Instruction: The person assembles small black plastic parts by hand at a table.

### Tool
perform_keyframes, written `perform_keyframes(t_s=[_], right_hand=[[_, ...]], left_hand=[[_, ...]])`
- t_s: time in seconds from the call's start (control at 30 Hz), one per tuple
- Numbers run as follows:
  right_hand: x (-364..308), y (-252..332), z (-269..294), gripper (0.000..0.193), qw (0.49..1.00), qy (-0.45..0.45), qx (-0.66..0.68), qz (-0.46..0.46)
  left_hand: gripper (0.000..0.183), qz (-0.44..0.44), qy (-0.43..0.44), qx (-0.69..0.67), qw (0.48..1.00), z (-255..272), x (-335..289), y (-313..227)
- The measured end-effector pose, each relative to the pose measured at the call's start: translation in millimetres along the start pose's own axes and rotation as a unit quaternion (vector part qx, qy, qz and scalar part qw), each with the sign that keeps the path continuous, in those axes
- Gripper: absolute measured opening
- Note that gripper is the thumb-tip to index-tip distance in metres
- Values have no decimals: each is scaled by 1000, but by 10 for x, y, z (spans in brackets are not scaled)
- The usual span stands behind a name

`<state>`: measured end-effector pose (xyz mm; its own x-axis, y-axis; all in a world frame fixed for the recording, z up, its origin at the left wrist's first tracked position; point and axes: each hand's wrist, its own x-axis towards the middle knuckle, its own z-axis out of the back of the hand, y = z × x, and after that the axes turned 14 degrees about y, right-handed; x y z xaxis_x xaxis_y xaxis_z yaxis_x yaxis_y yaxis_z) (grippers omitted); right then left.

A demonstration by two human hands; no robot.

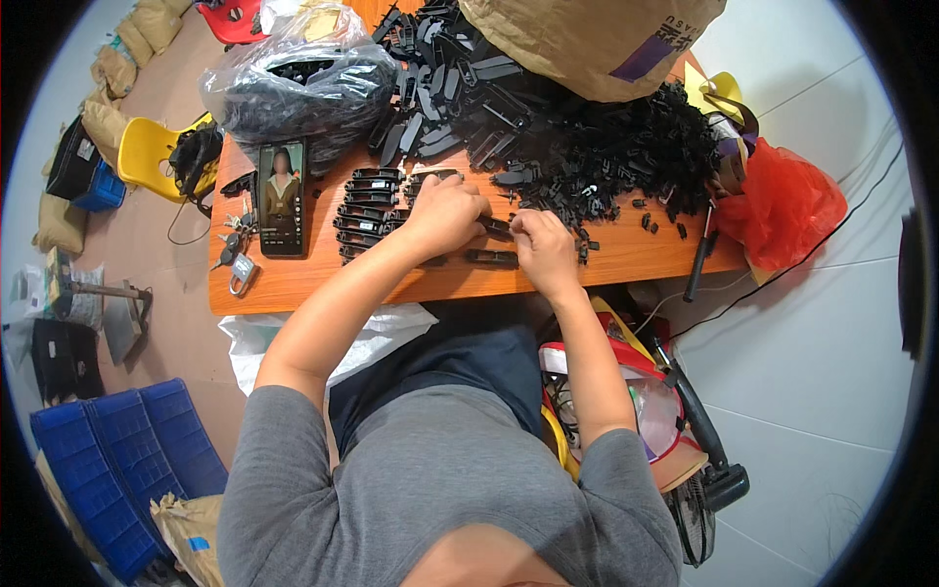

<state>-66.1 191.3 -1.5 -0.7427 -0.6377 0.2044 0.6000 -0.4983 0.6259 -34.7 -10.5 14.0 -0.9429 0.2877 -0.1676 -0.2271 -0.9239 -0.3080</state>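
Here, the person's two bare hands work close together over an orange-brown wooden table [328, 282]. Between them is a small, narrow, dark plastic piece [497, 227], and it lies almost crosswise, from the fingers of one hand to the fingers of the other. The left hand [450, 212] is curled, with its fingertips near the left end of this piece; from where I stand, I cannot tell how firmly it holds. The right hand [544, 245] is narrow, its thumb and fingers pinched together at the right end.

Just below the gap between the hands, nearer to the person's body, lies another long black plastic piece [492, 257], apart from the fingers. To the left of the left hand, similar black plastic pieces [368, 212] are laid one above another in neat rows, partly covered by the wrist. Farther left of these rows are an upright-lying black smartphone [284, 203] with its screen lit, and a silver metal padlock [244, 276].

Beyond both hands spreads a big loose heap of black plastic parts [597, 147]. Beyond the left hand, and somewhat left, sits a clear plastic bag [293, 93] with dark contents. Well to the right of the right hand hangs a crumpled red plastic bag [787, 210].
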Motion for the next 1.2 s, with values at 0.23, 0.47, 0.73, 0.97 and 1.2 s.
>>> perform_keyframes(t_s=[0.23, 0.47, 0.73, 0.97, 1.2], right_hand=[[153, -5, -3, 14, 984, 32, -99, 146], [156, 37, -11, 10, 979, 35, -139, 146], [192, -24, -108, 12, 973, 24, -176, 147], [117, 77, 59, 21, 970, 108, -211, 62], [85, 75, 16, 19, 975, 100, -192, 59]], left_hand=[[25, -4, -2, -4, 1000, -19, 15, 28], [25, -12, -19, 7, 1000, -57, 21, 61], [25, -14, -15, -1, 1000, -7, 39, 79], [21, -14, -17, 24, 999, -42, 93, 59], [22, 9, 2, 34, 999, -6, 68, 30]])
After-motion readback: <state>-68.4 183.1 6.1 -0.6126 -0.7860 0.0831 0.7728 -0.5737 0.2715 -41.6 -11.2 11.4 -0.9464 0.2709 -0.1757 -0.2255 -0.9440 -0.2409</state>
